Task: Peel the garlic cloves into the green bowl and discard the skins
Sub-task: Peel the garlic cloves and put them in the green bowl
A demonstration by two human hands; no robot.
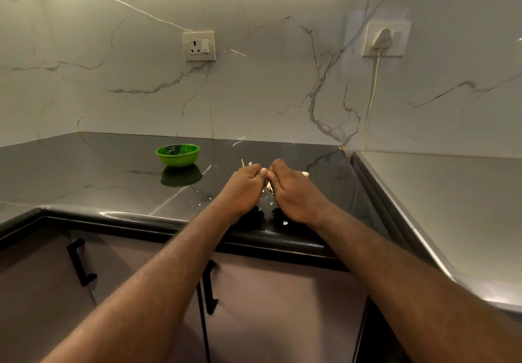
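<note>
The curled fingers of the left hand [244, 190] and right hand [296, 193] cover most of the garlic clove [267, 186] pinched between them; only a pale sliver shows. What lies in the green bowl [177, 159] cannot be made out. White flecks [285, 223] on the worktop [113, 170] are too small to identify. Both forearms run off the bottom edge.
</note>
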